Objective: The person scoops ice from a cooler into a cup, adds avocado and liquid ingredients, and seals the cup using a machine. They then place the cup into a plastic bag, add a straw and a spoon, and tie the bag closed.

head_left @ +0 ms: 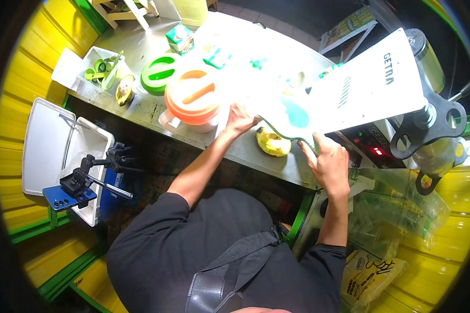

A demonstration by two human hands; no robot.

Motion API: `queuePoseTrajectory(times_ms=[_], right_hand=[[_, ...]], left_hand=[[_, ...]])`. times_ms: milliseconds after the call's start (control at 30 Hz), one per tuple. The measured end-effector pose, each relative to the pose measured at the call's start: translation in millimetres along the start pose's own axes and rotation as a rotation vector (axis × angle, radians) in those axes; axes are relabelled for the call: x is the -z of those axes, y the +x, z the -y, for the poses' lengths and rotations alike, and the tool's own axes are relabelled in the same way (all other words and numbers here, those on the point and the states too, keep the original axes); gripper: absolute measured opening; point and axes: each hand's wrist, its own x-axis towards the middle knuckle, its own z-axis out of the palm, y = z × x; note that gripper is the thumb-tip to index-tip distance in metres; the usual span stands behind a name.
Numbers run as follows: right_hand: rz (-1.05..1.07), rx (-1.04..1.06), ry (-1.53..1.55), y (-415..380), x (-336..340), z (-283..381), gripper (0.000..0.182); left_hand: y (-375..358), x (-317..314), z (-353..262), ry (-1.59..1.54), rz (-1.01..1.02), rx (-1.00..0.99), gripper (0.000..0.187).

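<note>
My left hand (240, 119) rests on the counter (256, 151) beside a white pitcher with an orange lid (193, 99), its fingers touching the left edge of a white cutting board (277, 73). My right hand (329, 164) reaches up at the board's near right corner, by the front of a white GETRA machine (373, 83); whether it grips the board I cannot tell. A halved avocado (272, 142) lies on the counter between my two hands.
A green lid (159, 74), another avocado half (124, 89), a clear tub of green utensils (103, 69) and a small carton (180, 38) sit further along the counter. A white cooler (62, 151) with a phone on a tripod (70, 197) stands at the left. Plastic bags (397, 208) at right.
</note>
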Motion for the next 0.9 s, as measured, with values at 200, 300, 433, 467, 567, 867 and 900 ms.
queuePoseTrajectory(times_ms=[200,300,433,467,567,867,900], right_hand=[[0.029,-0.029,0.061,-5,3,-1,0.035],[-0.019,-0.044,0.143,-13,-8,-2,0.034],[-0.071,-0.092,0.183,-21,-21,6,0.035],[-0.098,-0.102,0.176,-22,-24,9,0.036],[-0.089,-0.103,0.131,-22,-24,18,0.04],[-0.088,-0.077,0.069,-23,-14,26,0.04],[-0.078,-0.084,0.055,-23,-11,28,0.038]], left_hand=[[1,1,-6,-0.171,-0.069,-0.018,0.039],[-1,-2,3,-0.206,-0.036,0.036,0.047],[-5,-11,9,-0.157,-0.169,0.104,0.07],[-5,-9,0,-0.173,-0.204,0.174,0.076],[-8,-15,5,-0.197,-0.258,0.16,0.075],[-18,-2,7,-0.1,-0.099,0.137,0.081],[-18,-3,7,-0.024,-0.135,0.092,0.08]])
